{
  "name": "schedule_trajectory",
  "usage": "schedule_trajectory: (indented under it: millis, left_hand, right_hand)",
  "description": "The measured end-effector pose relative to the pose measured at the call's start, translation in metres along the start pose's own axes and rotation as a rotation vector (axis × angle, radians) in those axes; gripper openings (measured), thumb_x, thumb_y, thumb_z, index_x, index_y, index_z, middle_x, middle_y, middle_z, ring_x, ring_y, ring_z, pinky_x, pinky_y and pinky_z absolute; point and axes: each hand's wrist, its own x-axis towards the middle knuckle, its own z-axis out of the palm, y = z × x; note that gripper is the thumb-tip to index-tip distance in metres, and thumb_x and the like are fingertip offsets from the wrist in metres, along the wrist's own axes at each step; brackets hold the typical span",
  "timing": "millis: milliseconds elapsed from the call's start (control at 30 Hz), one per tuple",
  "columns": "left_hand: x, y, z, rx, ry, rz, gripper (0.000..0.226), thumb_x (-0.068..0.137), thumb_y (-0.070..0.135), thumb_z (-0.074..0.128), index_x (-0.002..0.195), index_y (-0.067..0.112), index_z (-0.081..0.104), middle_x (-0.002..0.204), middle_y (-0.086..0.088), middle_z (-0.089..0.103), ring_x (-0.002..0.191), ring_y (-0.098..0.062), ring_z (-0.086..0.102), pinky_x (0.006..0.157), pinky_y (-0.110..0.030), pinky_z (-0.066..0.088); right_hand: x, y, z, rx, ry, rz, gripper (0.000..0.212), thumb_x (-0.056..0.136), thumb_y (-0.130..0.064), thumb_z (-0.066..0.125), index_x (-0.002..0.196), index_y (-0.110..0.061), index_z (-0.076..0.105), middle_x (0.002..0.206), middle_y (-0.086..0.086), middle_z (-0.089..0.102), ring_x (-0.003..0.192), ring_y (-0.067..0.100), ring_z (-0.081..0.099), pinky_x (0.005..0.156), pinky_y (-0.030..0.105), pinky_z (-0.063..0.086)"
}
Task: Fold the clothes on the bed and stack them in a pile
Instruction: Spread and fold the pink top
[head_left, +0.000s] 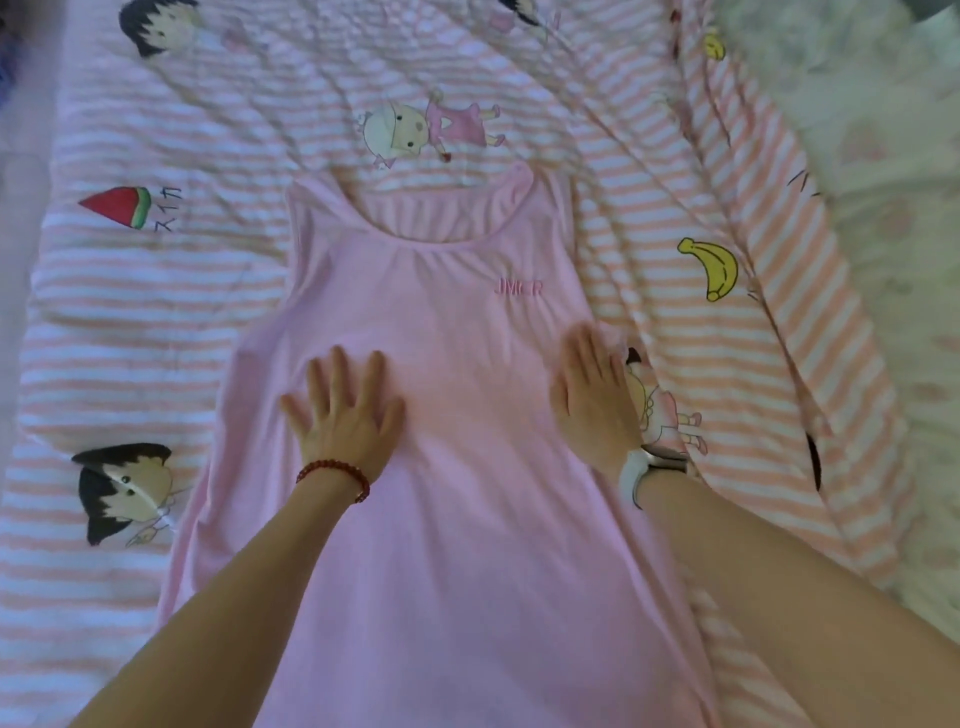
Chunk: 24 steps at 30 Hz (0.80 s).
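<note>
We see our left hand (345, 410) and right hand (595, 397) lying flat on the pink dress (441, 519), which covers the middle from six to twelve o'clock. Bare striped quilt (130, 322) lies open at nine and three o'clock. At two o'clock a rumpled quilt edge (769, 291) rises.

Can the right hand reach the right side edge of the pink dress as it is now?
Probably yes. The right hand lies flat on the pink dress, its fingers already at that side edge, and nothing covers the edge there.
</note>
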Motion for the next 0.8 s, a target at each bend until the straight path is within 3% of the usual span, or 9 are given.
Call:
schedule_trajectory:
  millis: [133,267,367,433,533,667,800]
  left_hand:
    - [0.039,0.007,-0.011,-0.039,0.042,0.012,0.063,0.093,0.049,0.03,0.147,0.037,0.0,0.157,-0.001,-0.008,0.143,-0.024,-0.012,0.108,-0.06,-0.006]
    - [0.067,0.028,-0.019,-0.067,0.095,0.075,0.064,0.092,0.046,0.034,0.148,0.033,0.004,0.157,0.002,-0.003,0.143,-0.024,-0.008,0.107,-0.061,-0.006]
    - [0.083,0.053,-0.025,-0.034,0.126,0.211,0.065,0.092,0.047,0.034,0.148,0.032,0.006,0.157,0.002,-0.001,0.143,-0.025,-0.005,0.107,-0.063,-0.003]
    - [0.092,0.074,-0.025,0.015,0.115,0.306,0.064,0.091,0.047,0.032,0.148,0.032,0.006,0.157,0.0,-0.002,0.142,-0.026,-0.005,0.105,-0.063,-0.001]
    - [0.098,0.094,-0.02,0.032,0.069,0.287,0.062,0.092,0.052,0.026,0.147,0.037,0.002,0.156,0.0,-0.007,0.142,-0.029,-0.009,0.106,-0.063,-0.003]
    - [0.1,0.095,-0.012,0.065,0.072,0.249,0.061,0.092,0.054,0.024,0.147,0.039,0.001,0.157,0.002,-0.009,0.142,-0.029,-0.01,0.107,-0.062,-0.004]
    - [0.103,0.095,-0.009,0.075,0.062,0.246,0.062,0.091,0.055,0.023,0.146,0.04,-0.001,0.157,0.002,-0.01,0.142,-0.029,-0.011,0.107,-0.062,-0.006]
  right_hand:
    - [0.044,0.014,-0.019,0.296,0.235,0.301,0.042,0.095,-0.009,0.036,0.136,-0.005,0.04,0.139,0.014,0.043,0.128,0.032,0.036,0.103,0.042,0.032]
    - [0.062,0.047,-0.032,0.575,0.115,0.413,0.025,0.094,-0.01,0.044,0.112,-0.009,0.062,0.112,0.009,0.061,0.1,0.024,0.055,0.08,0.027,0.043]
    - [0.051,0.064,-0.038,0.738,0.023,0.367,0.009,0.09,-0.014,0.055,0.095,-0.015,0.062,0.088,-0.001,0.06,0.075,0.012,0.052,0.065,0.019,0.039]
    - [0.043,0.073,-0.037,0.701,-0.024,0.31,0.005,0.088,-0.014,0.059,0.089,-0.018,0.062,0.086,-0.009,0.054,0.074,0.006,0.049,0.068,0.021,0.038]
    - [0.039,0.08,-0.037,0.628,-0.05,0.311,0.012,0.09,-0.016,0.057,0.082,-0.024,0.053,0.081,-0.014,0.053,0.074,0.003,0.049,0.063,0.016,0.037]
    - [0.047,0.094,-0.049,0.588,0.096,0.396,0.008,0.092,-0.007,0.044,0.092,-0.013,0.05,0.075,-0.004,0.052,0.066,0.013,0.048,0.059,0.023,0.04]
    - [0.057,0.091,-0.052,0.505,0.055,0.434,0.021,0.093,-0.003,0.039,0.106,-0.004,0.055,0.097,0.009,0.059,0.085,0.026,0.055,0.075,0.036,0.047]
